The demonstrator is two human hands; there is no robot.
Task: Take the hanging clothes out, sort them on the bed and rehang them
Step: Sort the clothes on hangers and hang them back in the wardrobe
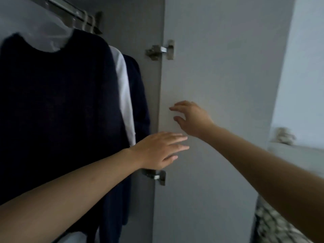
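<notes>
**Operator:** Grey door panel fills the view from 12 to 5 o'clock, swung open on two metal hinges. Does it pose a hazard?

**Technician:** Possibly. Both hands are in front of it. If it swings back, it could strike a wrist or catch fabric at the upper hinge.

**Operator:** Location of the clothes?

**Technician:** At 9 to 10 o'clock, on the rail: a dark top in front, a white garment behind it, and a dark garment rearmost. None has been removed.

**Operator:** Hand status?

**Technician:** Left hand, at centre: fingers straight, holding nothing. Right hand, at 1 o'clock from it: fingers loosely spread, holding nothing.

**Operator:** Principal risk?

**Technician:** Pulling the fabric rather than lifting the hanger hook. The dark top could slide off its pale hanger and drop.
</notes>
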